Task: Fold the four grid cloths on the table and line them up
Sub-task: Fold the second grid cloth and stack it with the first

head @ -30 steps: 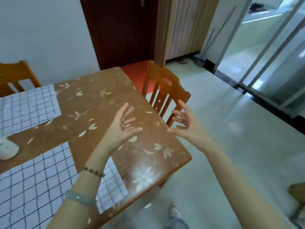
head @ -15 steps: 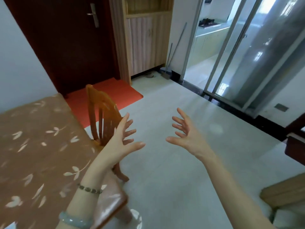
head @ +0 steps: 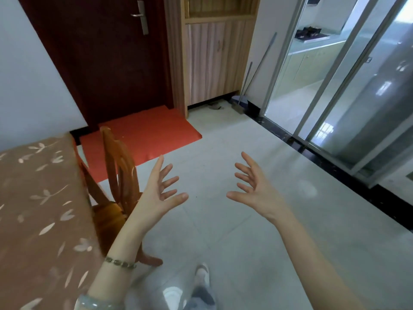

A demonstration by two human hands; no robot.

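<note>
home dining room, table (head: 40, 198), chair (head: 118, 175), door (head: 107, 52)

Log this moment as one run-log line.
left hand: open, empty | right hand: open, empty | table: left of view | grid cloths: none in view | chair: beside table

The left wrist (head: 128, 245) wears a bead bracelet (head: 120, 262) and a pale green bangle (head: 93, 304).

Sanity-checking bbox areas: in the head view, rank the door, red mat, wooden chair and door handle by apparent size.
1. door, clearly largest.
2-3. red mat and wooden chair: similar area. The chair is nearer and partly hidden, so these two are not ranked.
4. door handle, smallest.
</note>
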